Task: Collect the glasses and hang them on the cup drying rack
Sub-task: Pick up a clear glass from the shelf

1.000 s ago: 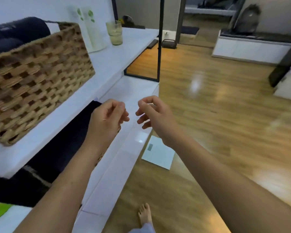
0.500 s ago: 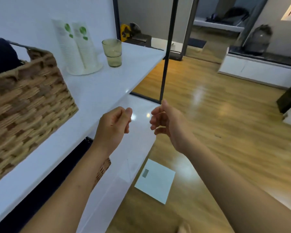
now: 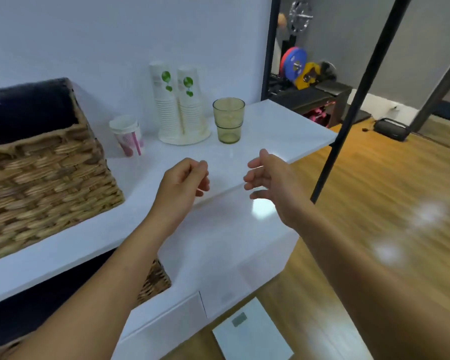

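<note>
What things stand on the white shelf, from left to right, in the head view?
Basket → lidded cup → paper cup stacks → green glass.

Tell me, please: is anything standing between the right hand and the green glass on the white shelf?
Nothing visible. Only bare white shelf lies between the right hand and the green glass. The paper cup stacks stand left of the glass.

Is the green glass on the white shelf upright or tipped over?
Upright: the green glass stands on its base on the white shelf, rim up.
</note>
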Demonstrator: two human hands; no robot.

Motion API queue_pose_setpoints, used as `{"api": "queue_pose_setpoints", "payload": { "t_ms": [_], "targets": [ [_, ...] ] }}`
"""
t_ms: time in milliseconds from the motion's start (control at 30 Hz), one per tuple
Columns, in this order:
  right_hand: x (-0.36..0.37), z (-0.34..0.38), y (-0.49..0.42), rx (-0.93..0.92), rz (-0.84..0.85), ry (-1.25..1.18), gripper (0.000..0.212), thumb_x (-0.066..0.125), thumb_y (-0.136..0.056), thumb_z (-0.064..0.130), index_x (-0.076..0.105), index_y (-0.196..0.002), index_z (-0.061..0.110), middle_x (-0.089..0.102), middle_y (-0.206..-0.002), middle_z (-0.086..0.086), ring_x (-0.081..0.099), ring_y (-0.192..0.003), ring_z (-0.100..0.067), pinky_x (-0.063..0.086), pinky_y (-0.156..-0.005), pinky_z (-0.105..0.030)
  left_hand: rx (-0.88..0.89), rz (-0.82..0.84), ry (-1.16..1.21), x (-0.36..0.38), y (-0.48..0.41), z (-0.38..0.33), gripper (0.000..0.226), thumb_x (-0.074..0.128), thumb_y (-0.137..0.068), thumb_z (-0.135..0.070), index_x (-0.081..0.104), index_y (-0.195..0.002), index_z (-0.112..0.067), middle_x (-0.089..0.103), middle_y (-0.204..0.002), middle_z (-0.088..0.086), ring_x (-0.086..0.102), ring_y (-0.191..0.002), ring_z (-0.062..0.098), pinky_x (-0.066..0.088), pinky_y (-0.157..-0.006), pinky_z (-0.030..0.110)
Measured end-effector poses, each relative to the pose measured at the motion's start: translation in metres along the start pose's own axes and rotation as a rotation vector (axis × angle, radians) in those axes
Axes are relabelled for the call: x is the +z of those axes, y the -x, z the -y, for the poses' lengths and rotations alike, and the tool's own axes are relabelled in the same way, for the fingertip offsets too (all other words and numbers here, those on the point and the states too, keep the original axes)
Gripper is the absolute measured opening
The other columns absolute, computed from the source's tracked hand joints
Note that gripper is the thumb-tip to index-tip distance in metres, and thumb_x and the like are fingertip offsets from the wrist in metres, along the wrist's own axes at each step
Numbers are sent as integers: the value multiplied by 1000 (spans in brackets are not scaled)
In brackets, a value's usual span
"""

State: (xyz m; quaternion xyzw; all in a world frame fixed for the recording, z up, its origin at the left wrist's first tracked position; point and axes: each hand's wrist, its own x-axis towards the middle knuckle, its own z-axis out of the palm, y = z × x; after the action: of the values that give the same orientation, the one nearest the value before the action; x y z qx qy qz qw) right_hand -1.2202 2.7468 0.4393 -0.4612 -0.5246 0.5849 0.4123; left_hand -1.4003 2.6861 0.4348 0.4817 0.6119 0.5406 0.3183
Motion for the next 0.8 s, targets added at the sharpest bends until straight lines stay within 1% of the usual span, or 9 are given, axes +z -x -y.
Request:
{"api": "queue_pose_setpoints", "payload": {
  "t_ms": [100, 200, 300, 400, 433, 500, 633, 733, 800],
  "targets": [
    [-9, 3, -32, 22, 30, -18, 32, 47, -101, 40, 64, -92, 14, 68, -71, -3, 67, -74, -21, 56, -74, -41, -37, -53, -30, 9, -11, -1, 24, 53, -97, -27, 62, -88, -6, 66, -80, 2, 66, -79, 19, 55, -83, 46],
    [-14, -1, -54, 16, 56, -39, 29, 49, -100, 38, 63, -91, 15, 68, -70, -2, 66, -71, -20, 55, -70, -39, -61, -74, -58, 17, -28, 1, 21, 53, -97, -29, 62, -88, -11, 67, -84, 0, 67, -82, 18, 55, -85, 45],
    [-19, -5, -74, -20, 69, -31, 25, 50, -100, 37, 63, -93, 16, 68, -78, -3, 66, -76, -20, 55, -70, -39, -90, -84, -73, 26, -55, 6, 16, 55, -96, -30, 61, -91, -16, 66, -92, 0, 68, -89, 19, 56, -89, 45],
    [-21, -8, -98, -62, 18, 28, 19, 54, -98, 36, 61, -105, 20, 69, -96, -2, 67, -92, -18, 58, -79, -41, -92, -82, -102, 34, -92, 14, 19, 61, -91, -36, 59, -101, -20, 63, -104, -5, 65, -101, 21, 55, -91, 43],
    [-21, -9, -107, -77, 4, 67, 22, 56, -97, 35, 59, -113, 20, 68, -102, 0, 65, -98, -17, 59, -83, -40, -93, -76, -123, 37, -105, 17, 26, 64, -89, -38, 57, -108, -22, 61, -111, -7, 64, -104, 19, 54, -90, 38],
    [-18, -10, -126, -107, -6, 186, 42, 63, -92, 35, 50, -131, 24, 63, -115, 4, 61, -109, -15, 55, -89, -35, -74, -53, -174, 40, -131, 23, 47, 69, -86, -38, 49, -126, -22, 55, -127, -8, 60, -110, 15, 49, -86, 28],
    [-9, -10, -172, -124, -4, 438, 84, 77, -81, 39, 28, -149, 31, 46, -146, 0, 46, -132, -14, 41, -91, -25, -38, 1, -233, 47, -178, 36, 79, 76, -81, -37, 33, -144, -21, 43, -146, -5, 51, -125, 15, 46, -98, 34],
    [3, -16, -204, -121, 6, 478, 101, 82, -75, 39, 19, -153, 28, 41, -151, -2, 44, -134, -16, 42, -95, -26, -73, 45, -195, 57, -206, 43, 92, 80, -77, -35, 24, -149, -21, 41, -148, -5, 48, -128, 15, 46, -103, 37],
    [14, -22, -218, -138, 24, 479, 100, 83, -73, 37, 22, -151, 28, 47, -145, 1, 50, -129, -16, 46, -99, -29, -65, 57, -163, 66, -220, 45, 95, 83, -73, -34, 25, -147, -23, 45, -143, -6, 51, -125, 14, 50, -99, 38]
  ]
}}
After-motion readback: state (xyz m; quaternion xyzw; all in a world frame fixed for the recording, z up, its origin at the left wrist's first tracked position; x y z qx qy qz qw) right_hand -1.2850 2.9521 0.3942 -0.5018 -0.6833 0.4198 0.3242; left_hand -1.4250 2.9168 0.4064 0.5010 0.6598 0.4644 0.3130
